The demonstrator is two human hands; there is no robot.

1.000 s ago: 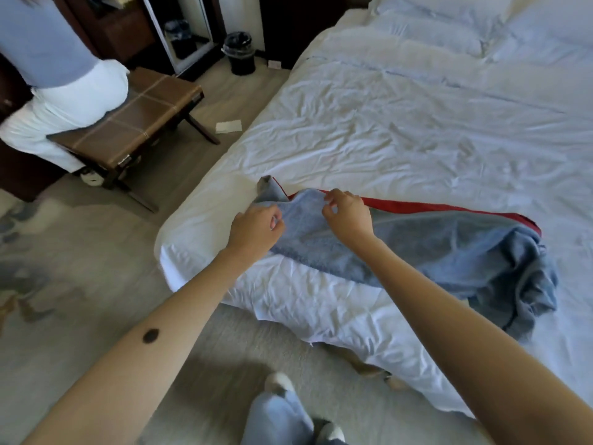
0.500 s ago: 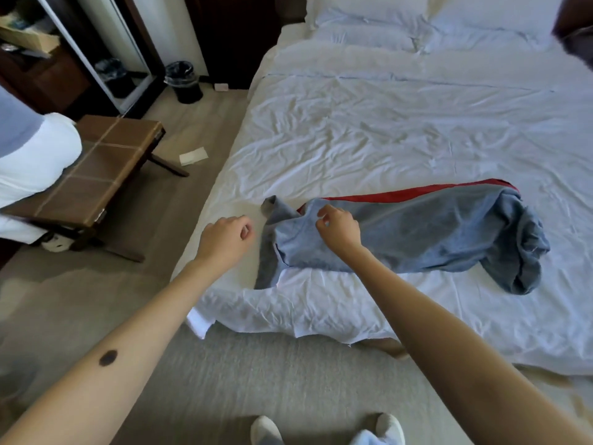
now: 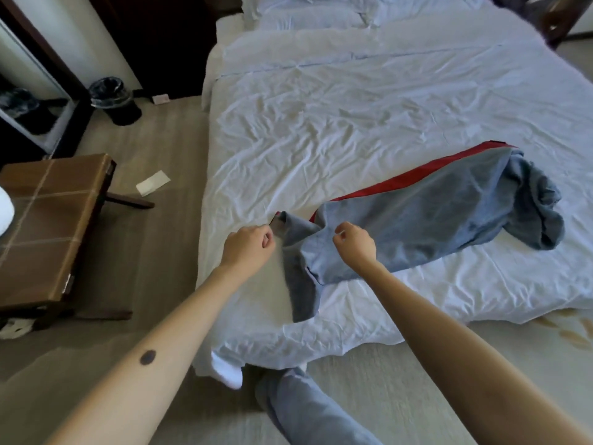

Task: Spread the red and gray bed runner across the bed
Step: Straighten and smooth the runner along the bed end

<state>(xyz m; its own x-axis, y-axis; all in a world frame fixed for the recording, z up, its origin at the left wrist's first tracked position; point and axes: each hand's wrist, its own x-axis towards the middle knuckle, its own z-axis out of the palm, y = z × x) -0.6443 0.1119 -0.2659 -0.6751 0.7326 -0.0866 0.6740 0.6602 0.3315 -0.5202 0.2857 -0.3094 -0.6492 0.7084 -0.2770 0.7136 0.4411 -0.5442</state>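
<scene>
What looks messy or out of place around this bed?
The bed runner lies bunched and crooked near the foot of the bed, its far end wadded up. A slip of paper lies on the floor beside the bench.

Hotel-style bedroom, wide white-sheeted bed [image 3: 369,123], pillows [image 3: 308,8], luggage bench [image 3: 48,226], lined waste bin [image 3: 112,97]

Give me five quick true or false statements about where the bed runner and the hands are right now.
1. The bed runner lies fully spread across the bed. False: it is bunched, its far end heaped.
2. The right hand pinches the runner's gray cloth. True.
3. The left hand is at the runner's near corner. True.
4. The red stripe runs along the edge nearest the person. False: along the far edge.
5. The bin stands on the bed. False: on the floor.
</scene>
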